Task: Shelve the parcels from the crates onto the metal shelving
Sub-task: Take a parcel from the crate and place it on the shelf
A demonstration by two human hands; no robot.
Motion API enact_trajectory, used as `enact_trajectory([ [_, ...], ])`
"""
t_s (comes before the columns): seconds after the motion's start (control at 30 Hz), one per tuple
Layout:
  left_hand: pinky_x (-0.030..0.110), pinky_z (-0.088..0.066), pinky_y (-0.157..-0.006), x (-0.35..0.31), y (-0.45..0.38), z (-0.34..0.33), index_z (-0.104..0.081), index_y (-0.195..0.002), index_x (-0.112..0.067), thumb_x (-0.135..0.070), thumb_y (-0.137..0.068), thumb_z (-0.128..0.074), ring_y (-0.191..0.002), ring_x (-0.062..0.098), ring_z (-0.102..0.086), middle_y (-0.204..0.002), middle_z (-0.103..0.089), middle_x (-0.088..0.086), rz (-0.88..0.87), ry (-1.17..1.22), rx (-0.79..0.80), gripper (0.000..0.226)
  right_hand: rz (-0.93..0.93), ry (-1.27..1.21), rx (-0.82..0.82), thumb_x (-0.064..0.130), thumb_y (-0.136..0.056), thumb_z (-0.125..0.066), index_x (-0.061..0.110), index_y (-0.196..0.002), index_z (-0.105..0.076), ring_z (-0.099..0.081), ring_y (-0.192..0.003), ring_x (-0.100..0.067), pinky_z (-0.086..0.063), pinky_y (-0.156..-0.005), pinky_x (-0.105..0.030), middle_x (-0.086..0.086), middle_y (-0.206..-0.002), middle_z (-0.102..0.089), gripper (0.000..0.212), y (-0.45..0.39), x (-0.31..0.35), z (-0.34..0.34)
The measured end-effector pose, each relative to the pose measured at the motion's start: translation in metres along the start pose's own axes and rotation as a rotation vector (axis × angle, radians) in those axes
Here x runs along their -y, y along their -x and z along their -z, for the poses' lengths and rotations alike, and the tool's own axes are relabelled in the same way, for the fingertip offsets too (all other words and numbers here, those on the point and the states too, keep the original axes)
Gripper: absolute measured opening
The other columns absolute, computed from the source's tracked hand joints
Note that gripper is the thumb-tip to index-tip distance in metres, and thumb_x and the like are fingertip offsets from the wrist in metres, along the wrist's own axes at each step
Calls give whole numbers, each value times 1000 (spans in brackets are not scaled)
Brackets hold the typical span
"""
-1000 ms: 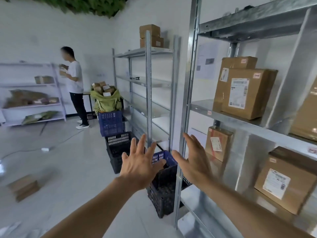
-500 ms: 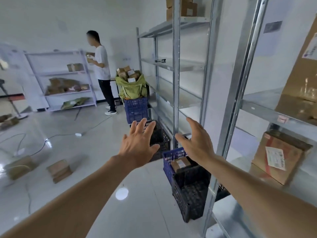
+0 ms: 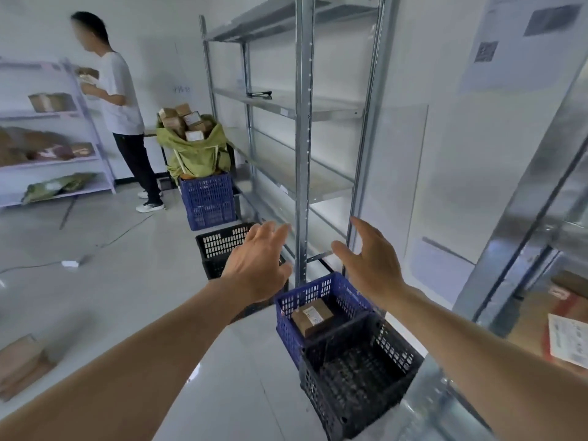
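A: Where is the next parcel?

B: A brown parcel [image 3: 313,316] lies in the blue crate [image 3: 288,316] on the floor, leaning against the crate's left side with its white label facing up. Its long axis runs from near left to far right, roughly across the line of the arms.

A: And how does it lie from the hands?

B: Below both and nearer the body. The left hand [image 3: 257,265] hovers above the crate's far left corner; the right hand [image 3: 370,265] hovers above its far right edge. The parcel sits between them, somewhat closer to the left hand, I judge.

A: Are the hands holding anything?

B: Nothing. Both are spread wide, fingers loose, palms turned inward toward each other, well above the parcel.

A: What stands around the crate?

B: A black crate [image 3: 359,377] touches its near side and looks empty. Another black crate [image 3: 219,243] stands beyond it, then a farther blue crate [image 3: 208,202] under a green sack [image 3: 194,148] of boxes. The metal shelving [image 3: 302,154] rises just behind, its shelves mostly bare.

A: So the coming move?

B: Likely both hands drop down and back, closing on the parcel's two short ends.
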State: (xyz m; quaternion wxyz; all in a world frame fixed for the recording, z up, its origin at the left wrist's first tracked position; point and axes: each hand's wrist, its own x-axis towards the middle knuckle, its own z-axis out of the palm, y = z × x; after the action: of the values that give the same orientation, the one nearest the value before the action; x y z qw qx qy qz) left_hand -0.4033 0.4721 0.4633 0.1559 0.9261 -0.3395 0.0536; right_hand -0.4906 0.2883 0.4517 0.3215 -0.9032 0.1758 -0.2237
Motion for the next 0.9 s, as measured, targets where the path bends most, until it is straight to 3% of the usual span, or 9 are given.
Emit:
enact_trajectory([
  [0.13, 32, -54, -70, 39, -67, -12, -12, -155, -27, -29, -98, -58, -93, 22, -68, -120, -67, 8, -31, 79, 107, 74, -102, 19, -49, 42, -99, -56, 22, -152, -37, -54, -128, -24, -37, -109, -38, -4, -151, -50, 61, -54, -2, -31],
  [0.2, 27, -54, -62, 53, -96, -19, -6, -156, -29, -18, -94, -61, -85, 22, -66, -128, -60, 13, -72, 131, 118, 83, -127, 29, -76, 38, -96, -62, 22, -152, -37, -46, -138, -23, -34, -113, -38, -1, -154, -46, 63, -78, -4, -44],
  [0.27, 29, -54, -89, 61, -125, -26, -16, -155, -28, -2, -87, -58, -130, 31, -49, -163, -18, 5, -126, 119, 96, 84, -147, 54, -70, 32, -93, -67, 22, -151, -39, -41, -142, -21, -32, -115, -36, 1, -156, -43, 65, -102, -6, -53],
  [0.33, 33, -49, -101, 66, -153, -31, -24, -154, -27, 6, -82, -54, -149, 32, -23, -166, 7, -7, -149, 107, 92, 85, -155, 72, -85, 33, -94, -68, 19, -149, -43, -42, -140, -21, -32, -114, -34, 1, -155, -45, 62, -128, -9, -60],
  [0.47, 38, -59, -74, 73, -211, -53, 2, -159, -28, -2, -88, -57, -90, 24, -68, -137, -52, 7, -183, 206, 188, 95, -164, 36, -124, 50, -103, -46, 18, -150, -42, -44, -140, -21, -34, -114, -38, -1, -155, -45, 58, -175, -31, -83],
  [0.53, 42, -58, -89, 76, -241, -65, -3, -159, -24, -3, -90, -56, -100, 24, -68, -126, -55, 2, -182, 211, 205, 90, -178, 29, -119, 49, -103, -45, 18, -150, -43, -47, -138, -21, -36, -113, -38, -1, -155, -45, 56, -199, -50, -95],
  [0.63, 38, -41, -112, 83, -287, -86, -31, -153, -14, 0, -91, -53, -136, 27, -47, -153, -42, 5, -201, 169, 245, 68, -224, 30, -118, 44, -102, -50, 17, -148, -46, -50, -134, -21, -37, -111, -35, -1, -152, -48, 53, -242, -81, -107],
  [0.8, 35, -57, -84, 99, -361, -113, -40, -151, -21, -11, -94, -52, -93, 22, -67, -124, -68, 6, -223, 110, 336, 59, -294, -53, -120, 43, -104, -47, 15, -147, -46, -62, -121, -26, -48, -105, -42, -7, -143, -58, 52, -314, -120, -124],
  [0.9, 36, -51, -100, 106, -403, -125, -44, -149, -21, -15, -95, -55, -116, 25, -61, -143, -56, 2, -218, 98, 331, 56, -308, -29, -74, 43, -101, -52, 18, -147, -47, -59, -124, -24, -46, -106, -42, -2, -143, -58, 52, -352, -136, -134],
])
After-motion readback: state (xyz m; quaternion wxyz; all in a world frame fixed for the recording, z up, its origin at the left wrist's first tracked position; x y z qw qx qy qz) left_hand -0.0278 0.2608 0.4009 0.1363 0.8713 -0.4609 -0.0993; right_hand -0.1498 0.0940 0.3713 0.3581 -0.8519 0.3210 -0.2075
